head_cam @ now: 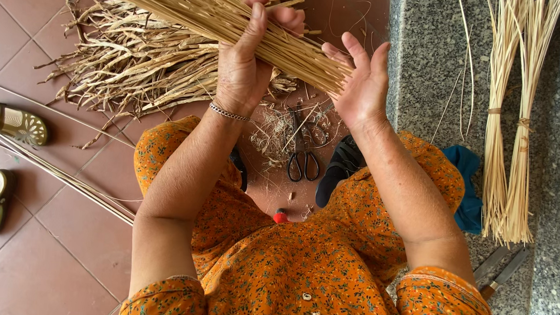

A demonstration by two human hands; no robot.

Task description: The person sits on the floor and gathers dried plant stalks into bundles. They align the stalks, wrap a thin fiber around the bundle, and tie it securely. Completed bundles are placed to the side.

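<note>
Clasping a bundle of pale reed stalks (236,21), the left hand (246,66) grips firmly while the open right hand (360,85) squares their cut ends evenly.

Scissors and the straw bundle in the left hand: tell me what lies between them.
In the head view, a small tangle of straw scraps lies on the tiled floor between the scissors and the straw bundle gripped by the left hand.

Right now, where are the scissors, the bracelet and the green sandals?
scissors (303,157): head view, on the crossing above the black handle loops.
bracelet (228,114): head view, on the chain at the left wrist.
green sandals (15,123): head view, upper sandal's strap.
</note>
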